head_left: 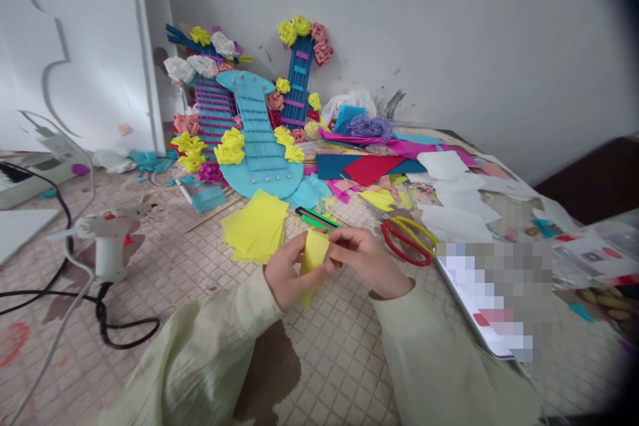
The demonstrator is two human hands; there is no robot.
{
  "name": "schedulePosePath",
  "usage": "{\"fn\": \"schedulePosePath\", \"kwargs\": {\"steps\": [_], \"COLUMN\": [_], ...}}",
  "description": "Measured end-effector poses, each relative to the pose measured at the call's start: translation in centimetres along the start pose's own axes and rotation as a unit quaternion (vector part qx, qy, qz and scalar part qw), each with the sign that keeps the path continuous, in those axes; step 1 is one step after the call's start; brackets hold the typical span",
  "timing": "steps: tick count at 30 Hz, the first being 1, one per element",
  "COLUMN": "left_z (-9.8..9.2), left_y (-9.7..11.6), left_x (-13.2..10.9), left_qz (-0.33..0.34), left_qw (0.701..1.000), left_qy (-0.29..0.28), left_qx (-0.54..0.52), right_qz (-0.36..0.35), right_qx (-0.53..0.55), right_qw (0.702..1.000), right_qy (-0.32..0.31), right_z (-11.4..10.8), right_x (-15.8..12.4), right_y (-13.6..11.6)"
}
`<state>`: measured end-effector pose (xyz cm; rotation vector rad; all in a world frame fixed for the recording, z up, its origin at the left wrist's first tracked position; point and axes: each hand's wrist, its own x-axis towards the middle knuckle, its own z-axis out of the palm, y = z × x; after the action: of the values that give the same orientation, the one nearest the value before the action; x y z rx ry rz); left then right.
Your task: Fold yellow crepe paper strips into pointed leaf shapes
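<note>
A folded piece of yellow paper [315, 251] is held upright between both hands near the middle of the head view. My left hand [290, 273] has its fingers and thumb closed around the paper's left and lower part. At the paper's right edge, the fingers of my right hand [367, 259] are pinched on it. A stack of yellow paper sheets [253, 229] lies just behind and left of my left hand. Behind the hands lies a green and black cutter [315, 219]. Red and yellow scissors [407, 241] rest right of my right hand.
A white glue gun [110, 246] with black cables stands at the left. Several guitar-shaped crafts with paper flowers, one light blue [259, 126], lean at the back. Coloured scraps and white paper [462, 219] cover the back right, behind a partly pixelated phone [469, 303].
</note>
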<state>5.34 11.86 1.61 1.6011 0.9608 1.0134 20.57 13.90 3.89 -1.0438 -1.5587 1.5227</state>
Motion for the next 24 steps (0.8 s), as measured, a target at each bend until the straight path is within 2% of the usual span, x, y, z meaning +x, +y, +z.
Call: {"fn": "schedulePosePath", "kwargs": {"steps": [2,4,7,10,13,17,20,24], "left_z": [0.1,0.2,0.2,0.1,-0.1,0.0,0.1,0.0], "left_y": [0.3,0.5,0.8,0.9,0.9,0.8,0.7,0.2], "left_x": [-0.1,-0.2,0.0,0.2,0.3,0.3,0.5,0.7], "left_qz": [-0.008,-0.012,-0.022,-0.064,-0.125,-0.177,-0.203,-0.228], "left_qw": [0.999,0.999,0.997,0.987,0.97,0.955,0.951,0.949], "left_qy": [0.025,0.037,0.047,0.085,0.105,0.1,0.111,0.12], "left_qx": [0.037,0.031,-0.05,-0.123,-0.181,-0.218,-0.206,-0.181], "right_qz": [0.002,0.001,-0.009,-0.02,-0.03,-0.04,-0.06,-0.143], "right_qx": [-0.005,-0.009,-0.024,-0.033,-0.018,-0.037,-0.092,-0.213], "right_qw": [1.0,1.0,1.0,0.999,0.998,0.99,0.977,0.94], "right_qy": [0.002,0.001,0.004,0.024,0.059,0.134,0.181,0.224], "right_z": [0.1,0.1,0.0,-0.1,-0.1,0.2,0.5,1.0], "right_x": [0.0,0.0,0.0,-0.2,-0.3,-0.2,-0.1,-0.2], "right_y": [0.1,0.1,-0.1,-0.5,-0.6,0.0,0.6,0.8]}}
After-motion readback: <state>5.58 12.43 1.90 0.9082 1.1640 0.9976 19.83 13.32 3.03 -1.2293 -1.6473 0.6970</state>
